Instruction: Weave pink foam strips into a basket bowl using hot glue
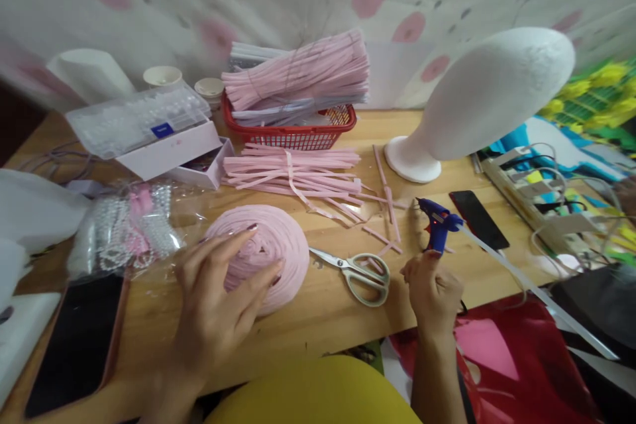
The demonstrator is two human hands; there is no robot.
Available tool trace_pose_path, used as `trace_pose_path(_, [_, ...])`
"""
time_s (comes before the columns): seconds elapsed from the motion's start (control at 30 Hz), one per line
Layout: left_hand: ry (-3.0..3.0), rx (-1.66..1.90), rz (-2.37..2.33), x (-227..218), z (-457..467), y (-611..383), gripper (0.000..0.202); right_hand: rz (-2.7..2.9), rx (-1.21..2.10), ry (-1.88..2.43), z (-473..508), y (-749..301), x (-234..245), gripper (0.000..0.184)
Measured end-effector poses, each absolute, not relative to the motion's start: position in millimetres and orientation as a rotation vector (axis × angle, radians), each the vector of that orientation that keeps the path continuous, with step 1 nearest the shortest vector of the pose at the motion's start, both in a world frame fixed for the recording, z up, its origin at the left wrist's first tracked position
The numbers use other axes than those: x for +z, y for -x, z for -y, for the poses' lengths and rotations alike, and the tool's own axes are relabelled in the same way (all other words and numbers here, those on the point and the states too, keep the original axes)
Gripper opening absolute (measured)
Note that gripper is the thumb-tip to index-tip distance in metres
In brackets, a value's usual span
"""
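A flat pink coil of wound strips [288, 245] lies on the wooden table. Over its left part my left hand [218, 285] is spread, fingers apart; whether the fingertips touch the coil I cannot tell. My right hand [433, 288] is closed around the lower handle of a blue hot glue gun [438, 220], its nozzle pointing up and left. A long translucent glue stick [531, 285] trails from the gun's back toward the lower right. Between the two hands rest scissors [365, 277] with pale handles, blades toward the coil.
Behind the coil lie bundled pink strips [308, 172] and a red basket [298, 139] of more bundles. A white foam head form [487, 99] stands back right. Phones [479, 218], bagged pearl beads [134, 225], a clear organizer box [139, 119] and a power strip [527, 199] surround the work area.
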State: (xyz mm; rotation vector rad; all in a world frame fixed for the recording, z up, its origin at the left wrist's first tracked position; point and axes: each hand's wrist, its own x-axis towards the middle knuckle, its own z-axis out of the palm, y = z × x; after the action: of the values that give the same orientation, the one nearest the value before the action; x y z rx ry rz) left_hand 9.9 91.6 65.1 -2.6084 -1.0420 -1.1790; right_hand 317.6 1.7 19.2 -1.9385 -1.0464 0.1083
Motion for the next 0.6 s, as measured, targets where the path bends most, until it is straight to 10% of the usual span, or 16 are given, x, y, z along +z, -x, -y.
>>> trace_pose_path(0.6, [2.623, -1.39, 1.248, 70, -73, 0, 0.013, 1.683, 0.187, 1.972, -8, -327, 18, 0.028])
